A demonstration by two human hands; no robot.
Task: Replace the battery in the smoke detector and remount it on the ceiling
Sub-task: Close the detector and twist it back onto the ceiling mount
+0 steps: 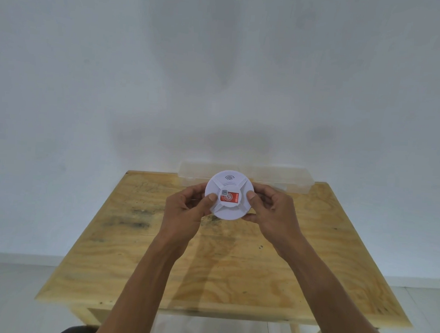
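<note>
1. The smoke detector (228, 195), a white disc with a red label at its centre, is held in the air above the far half of the wooden table (233, 265), its face tilted toward the person, likely so they can inspect it or twist it apart.
2. The left hand (187, 205) and right hand (273, 208) clasp opposite rims, thumbs pressed on the face, fingers curled behind; the disc sits between the two grips.
3. A clear plastic box (277, 181) lies behind, at the table's far edge.
</note>
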